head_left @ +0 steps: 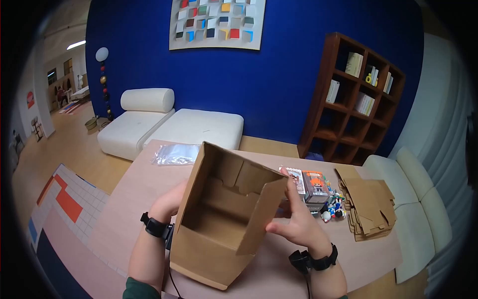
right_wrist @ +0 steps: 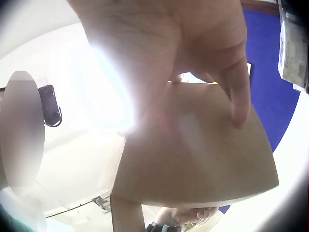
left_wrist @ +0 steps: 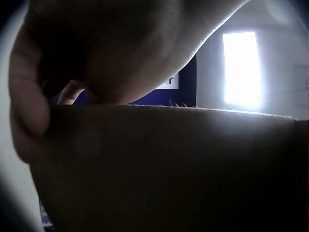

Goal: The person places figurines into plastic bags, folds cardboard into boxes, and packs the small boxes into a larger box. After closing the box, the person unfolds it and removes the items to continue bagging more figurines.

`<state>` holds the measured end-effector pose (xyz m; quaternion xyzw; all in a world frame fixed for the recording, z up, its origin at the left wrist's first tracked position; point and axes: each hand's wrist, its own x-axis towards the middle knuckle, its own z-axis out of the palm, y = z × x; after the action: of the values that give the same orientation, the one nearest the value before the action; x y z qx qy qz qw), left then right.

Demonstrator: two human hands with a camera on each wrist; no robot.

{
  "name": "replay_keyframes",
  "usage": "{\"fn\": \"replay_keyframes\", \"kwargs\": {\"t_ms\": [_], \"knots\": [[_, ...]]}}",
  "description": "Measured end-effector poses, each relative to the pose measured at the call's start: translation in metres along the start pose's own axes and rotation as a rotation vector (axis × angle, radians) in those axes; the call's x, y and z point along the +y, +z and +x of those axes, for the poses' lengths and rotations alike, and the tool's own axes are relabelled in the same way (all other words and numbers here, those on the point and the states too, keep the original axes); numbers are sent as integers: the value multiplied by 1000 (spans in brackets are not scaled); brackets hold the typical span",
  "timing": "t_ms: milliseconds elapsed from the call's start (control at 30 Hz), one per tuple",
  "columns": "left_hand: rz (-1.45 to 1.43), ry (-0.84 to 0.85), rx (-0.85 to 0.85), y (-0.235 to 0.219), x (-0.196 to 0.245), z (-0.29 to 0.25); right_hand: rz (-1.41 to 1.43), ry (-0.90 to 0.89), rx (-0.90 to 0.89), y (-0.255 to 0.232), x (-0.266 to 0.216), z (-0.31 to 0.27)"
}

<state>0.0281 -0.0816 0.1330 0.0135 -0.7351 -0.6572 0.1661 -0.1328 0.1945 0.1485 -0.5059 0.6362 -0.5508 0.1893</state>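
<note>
A brown cardboard box is held up tilted over the table, its open side facing me and its inside bare. At its left side my left hand grips it, the fingers mostly hidden behind the wall. In the left wrist view, fingers curl over the edge of the dark cardboard. My right hand holds the right flap, thumb near the flap's edge and index finger reaching up to the top corner. The right wrist view shows a finger lying on the cardboard panel.
On the pinkish table, a clear plastic bag lies at the back left. Colourful boxed toys and small figures stand right of the box. Flattened cardboard is stacked at the right edge, beside a white sofa.
</note>
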Motion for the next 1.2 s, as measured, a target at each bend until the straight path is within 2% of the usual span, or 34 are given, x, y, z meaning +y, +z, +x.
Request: {"fn": "replay_keyframes", "kwargs": {"t_ms": [67,100,133,200,233,267,333,367,400,433,467,500,567,633,667,733,767,800,867,900,933,1000,1067,1100,1133,1200], "knots": [[82,-265,51,9,16,-4,0,121,7,2,1,4],[5,-143,-7,-8,-19,-1,-56,74,61,6,7,4],[5,-144,-8,-16,-39,8,-56,75,62,6,11,5],[575,-362,-137,-24,-62,20,-268,304,56,6,19,7],[590,-583,-153,-14,-47,25,-320,238,80,11,29,6],[536,-717,-18,-17,-73,35,-319,239,80,14,34,7],[644,-649,88,-14,-62,36,-368,221,150,18,37,9],[642,-651,90,-15,-57,37,-340,310,130,19,19,9],[499,-554,201,-16,-53,37,-339,311,126,18,22,9],[356,-454,309,-16,-48,36,-470,168,142,17,26,9],[355,-456,309,-14,-32,34,-598,22,158,16,30,9],[249,-408,283,-10,-11,29,-598,22,159,14,31,10],[144,-361,256,2,18,13,-744,-219,35,11,31,14],[506,-83,22,14,32,-3,-707,-245,36,12,29,16],[506,-86,20,17,35,-4,-671,-271,35,14,28,15],[420,-83,-21,19,38,-4,-658,-275,37,14,26,16],[398,9,-4,11,24,-1,-646,-281,40,14,25,15],[397,9,-3,5,16,4,-646,-282,38,13,24,14],[265,10,15,-5,7,15,-859,-251,18,11,21,10],[314,-13,100,-6,0,18,-860,-251,18,10,21,10],[314,-12,100,-12,-16,22,-876,-266,11,10,21,10],[684,131,185,-26,-44,26,-893,-280,3,7,20,8],[723,140,231,-22,-33,23,-809,-225,-119,2,18,5],[762,147,273,-19,-24,19,-805,-218,-119,0,18,5],[762,140,262,-11,-7,14,-756,-215,-166,-3,17,6],[784,172,417,14,41,-2,-694,-196,-206,-3,19,7]]}}
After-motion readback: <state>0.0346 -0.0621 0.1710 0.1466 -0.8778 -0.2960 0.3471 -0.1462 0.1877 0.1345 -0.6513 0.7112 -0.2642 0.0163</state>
